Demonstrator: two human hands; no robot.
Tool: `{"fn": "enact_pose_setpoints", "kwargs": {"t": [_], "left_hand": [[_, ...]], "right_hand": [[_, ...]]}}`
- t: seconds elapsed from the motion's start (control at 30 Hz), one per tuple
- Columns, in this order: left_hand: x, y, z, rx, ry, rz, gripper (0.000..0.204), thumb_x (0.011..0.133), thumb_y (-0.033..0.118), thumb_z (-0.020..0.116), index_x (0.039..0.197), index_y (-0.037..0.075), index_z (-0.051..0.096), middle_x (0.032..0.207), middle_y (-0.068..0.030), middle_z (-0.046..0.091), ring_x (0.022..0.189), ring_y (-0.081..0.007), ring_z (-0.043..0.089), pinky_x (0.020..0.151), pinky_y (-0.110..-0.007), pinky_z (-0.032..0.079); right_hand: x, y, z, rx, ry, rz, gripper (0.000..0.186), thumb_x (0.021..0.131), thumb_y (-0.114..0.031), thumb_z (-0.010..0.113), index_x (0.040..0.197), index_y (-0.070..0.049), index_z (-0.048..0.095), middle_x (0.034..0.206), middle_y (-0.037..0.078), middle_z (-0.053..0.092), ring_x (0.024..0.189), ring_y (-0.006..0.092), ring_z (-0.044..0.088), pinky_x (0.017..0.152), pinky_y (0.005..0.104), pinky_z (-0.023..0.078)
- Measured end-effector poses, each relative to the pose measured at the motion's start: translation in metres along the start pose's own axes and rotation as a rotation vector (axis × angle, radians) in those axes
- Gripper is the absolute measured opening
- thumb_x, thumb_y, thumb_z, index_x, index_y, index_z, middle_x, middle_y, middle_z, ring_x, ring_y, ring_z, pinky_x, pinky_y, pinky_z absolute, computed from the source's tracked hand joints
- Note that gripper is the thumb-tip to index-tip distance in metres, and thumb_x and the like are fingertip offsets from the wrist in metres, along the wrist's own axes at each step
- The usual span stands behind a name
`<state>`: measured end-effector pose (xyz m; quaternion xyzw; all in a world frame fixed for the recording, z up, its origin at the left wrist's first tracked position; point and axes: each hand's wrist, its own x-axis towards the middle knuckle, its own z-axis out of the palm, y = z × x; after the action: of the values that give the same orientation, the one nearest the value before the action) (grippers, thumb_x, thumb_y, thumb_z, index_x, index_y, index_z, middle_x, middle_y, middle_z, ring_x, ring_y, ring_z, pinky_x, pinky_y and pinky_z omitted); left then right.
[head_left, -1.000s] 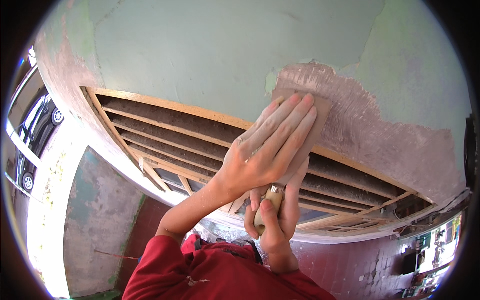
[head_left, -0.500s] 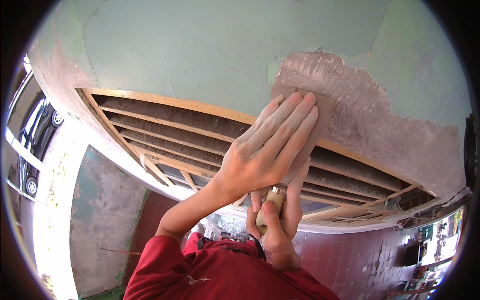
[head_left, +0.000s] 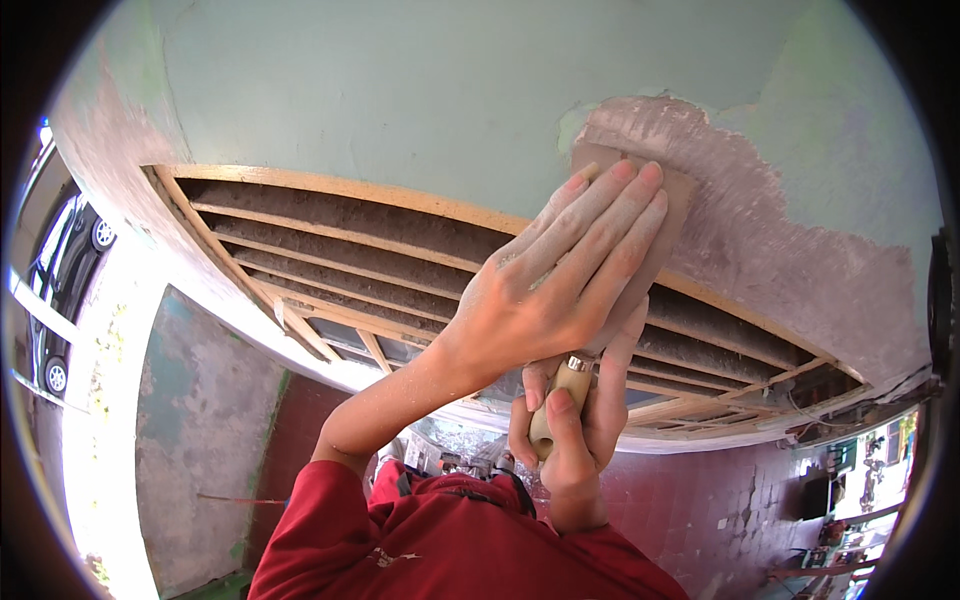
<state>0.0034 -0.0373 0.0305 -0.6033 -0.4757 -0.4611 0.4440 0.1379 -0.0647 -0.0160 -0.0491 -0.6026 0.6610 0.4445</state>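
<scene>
A scraper with a wide flat blade (head_left: 682, 215) and a pale wooden handle (head_left: 568, 395) is held up against the wall above a slatted vent. My right hand (head_left: 585, 435) is wrapped round the handle, thumb along it. My left hand (head_left: 565, 275) lies flat on the blade, fingers stretched out and pressing it, with whitish dust on the skin. The blade's upper edge meets the rough grey-mauve patch (head_left: 760, 210), beside green paint (head_left: 380, 90). My left palm hides part of the blade.
The wooden slatted vent (head_left: 340, 235) spans the wall behind my forearms. A rough panel (head_left: 200, 430) stands at lower left, with dark cars (head_left: 65, 290) outside beyond it. Red tiled floor (head_left: 680, 500) lies below. Assorted items (head_left: 840, 500) sit at far right.
Both hands and the scraper sit a little further right and higher in the picture, and the view has shifted slightly. My grip is the same.
</scene>
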Motion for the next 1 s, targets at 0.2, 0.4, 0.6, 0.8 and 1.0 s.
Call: {"fn": "enact_pose_setpoints", "kwargs": {"t": [0.2,0.4,0.6,0.8,1.0], "left_hand": [[0.002,-0.007,0.002,0.025,0.044,0.040,0.048,0.078,0.008,0.070,0.124,-0.004,0.066,0.132,-0.0160,0.066,0.123,-0.0307,0.065,0.105,-0.043,0.056],[-0.009,-0.002,-0.005,0.053,-0.043,0.037,0.050,0.078,0.010,0.068,0.126,-0.005,0.064,0.136,-0.0169,0.064,0.126,-0.0303,0.063,0.106,-0.043,0.055],[-0.002,-0.009,-0.002,0.064,-0.020,0.047,0.050,0.077,0.009,0.069,0.125,-0.004,0.066,0.135,-0.0154,0.065,0.126,-0.0290,0.064,0.104,-0.043,0.057],[-0.006,-0.008,0.001,0.086,-0.001,0.055,0.047,0.078,0.008,0.068,0.124,-0.004,0.066,0.134,-0.0157,0.065,0.124,-0.0294,0.064,0.104,-0.043,0.056],[-0.009,-0.004,0.000,0.082,-0.025,0.038,0.043,0.077,0.006,0.069,0.120,-0.003,0.068,0.128,-0.0149,0.069,0.120,-0.0291,0.067,0.100,-0.042,0.058]], "right_hand": [[0.003,-0.007,0.008,0.030,0.016,0.015,0.082,0.094,0.002,0.038,0.159,0.007,-0.012,0.095,0.019,0.060,0.043,0.0066,0.046,0.038,0.0201,0.034],[-0.005,0.009,-0.001,-0.109,0.013,-0.020,0.086,0.093,0.001,0.039,0.158,0.005,-0.017,0.096,0.021,0.059,0.044,0.0078,0.047,0.038,0.0203,0.036],[0.002,-0.005,0.005,0.017,-0.030,0.044,0.091,0.088,0.004,0.037,0.157,0.004,-0.023,0.104,0.028,0.060,0.047,0.0105,0.051,0.038,0.0212,0.038],[0.007,0.000,0.009,0.032,0.044,0.022,0.093,0.088,0.003,0.037,0.156,0.001,-0.027,0.093,0.024,0.058,0.046,0.0103,0.049,0.037,0.0208,0.037],[-0.005,0.003,0.001,0.063,-0.003,0.071,0.090,0.091,0.003,0.038,0.156,0.003,-0.024,0.093,0.024,0.058,0.046,0.0098,0.048,0.037,0.0208,0.037]]}}
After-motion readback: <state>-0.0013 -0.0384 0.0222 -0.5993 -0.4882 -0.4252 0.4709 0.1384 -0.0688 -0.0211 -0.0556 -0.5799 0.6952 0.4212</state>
